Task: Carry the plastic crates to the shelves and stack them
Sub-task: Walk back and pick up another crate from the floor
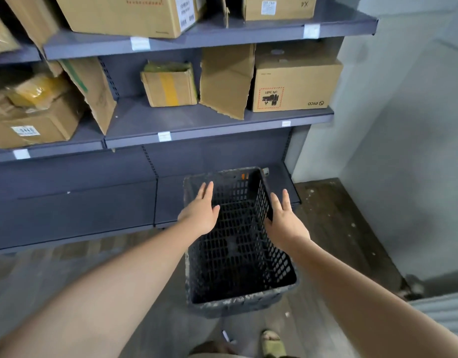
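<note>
A black plastic crate (238,257) with mesh walls and a dirty rim sits low in front of me, its far end resting on the bottom shelf (171,200) of a grey metal shelving unit. The crate is empty. My left hand (200,209) hovers with straight fingers at the crate's left rim near the far corner. Over the right rim, my right hand (284,218) is stretched flat with its fingers pointing forward. Whether either palm touches the rim I cannot tell. Neither hand grips anything.
Cardboard boxes (295,81) fill the middle shelf (217,127) and the top shelf (212,34). A pale wall (403,125) stands close on the right. Dusty wooden floor (334,228) lies around the crate. My sandalled foot (273,343) shows at the bottom.
</note>
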